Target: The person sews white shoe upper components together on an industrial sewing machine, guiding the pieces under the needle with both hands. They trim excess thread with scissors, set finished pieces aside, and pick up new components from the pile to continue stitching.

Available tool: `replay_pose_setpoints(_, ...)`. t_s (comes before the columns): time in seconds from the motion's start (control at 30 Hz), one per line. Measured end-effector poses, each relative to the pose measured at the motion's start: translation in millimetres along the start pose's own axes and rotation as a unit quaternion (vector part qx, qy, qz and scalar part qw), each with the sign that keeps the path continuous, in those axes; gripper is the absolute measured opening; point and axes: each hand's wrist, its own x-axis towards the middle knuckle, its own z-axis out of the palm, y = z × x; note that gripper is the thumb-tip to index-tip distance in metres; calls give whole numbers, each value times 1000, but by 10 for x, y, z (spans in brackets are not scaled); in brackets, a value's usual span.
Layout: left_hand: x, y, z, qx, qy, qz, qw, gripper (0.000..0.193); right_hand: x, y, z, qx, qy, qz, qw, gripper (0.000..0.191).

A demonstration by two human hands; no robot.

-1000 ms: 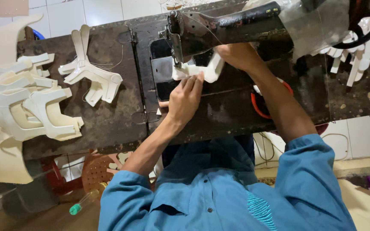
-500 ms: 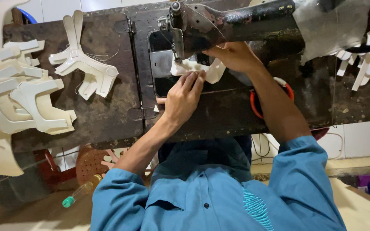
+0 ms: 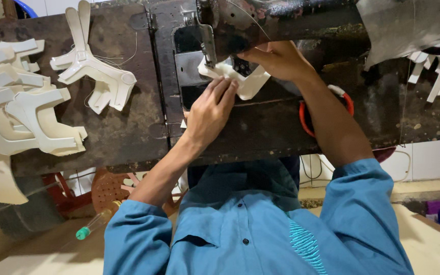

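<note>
Nearest to the camera is the blue shirt (image 3: 260, 229) of the person, with both sleeves reaching forward to the dark table (image 3: 128, 132).

The left hand (image 3: 211, 109) lies flat, fingers together and stretched, pressing the white piece (image 3: 245, 81) down on the machine bed just in front of the needle. It holds nothing closed; it only presses and guides. The right hand (image 3: 276, 58) is beyond it, curled over the far side of the piece, under the arm of the sewing machine (image 3: 281, 20). Its fingertips are hidden, so I cannot tell exactly how it grips, but it seems to pinch the edge of the piece.

The piece is under the presser foot (image 3: 211, 61), between the two hands.

To do this stitching well, I think the left fingers should stay flat and a little beside the needle line, never in front of it. The right hand should turn the piece slowly, because the shape has curved branches and the seam must follow the edge. Both hands should move together, so that the material does not wrinkle.

Farther left on the table lies one sewn white piece (image 3: 95, 76), and at the left edge a stack (image 3: 21, 112) of similar ones. An orange ring (image 3: 327, 109) lies behind the right forearm.
</note>
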Motion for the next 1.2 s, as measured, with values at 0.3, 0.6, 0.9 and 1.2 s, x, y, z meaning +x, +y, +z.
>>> replay_pose_setpoints(0.3, 24, -72, -275, 14, -23, 30, 999, 30, -1, 32, -17, -86, 13, 73, 994, 22)
replay_pose_setpoints(0.6, 39, -204, -321, -56, -20, 32, 998, 25, -13, 74, -44, -209, 34, 109, 971, 46)
replay_pose_setpoints(0.9, 5, -216, -444, -142, -3, -27, 990, 22, -673, -872, 279, -365, 71, -192, 908, 42)
replay_pose_setpoints(1.2, 44, -47, -668, -145, -45, -20, 988, 35, -787, -806, 488, -456, 11, -305, 836, 25)
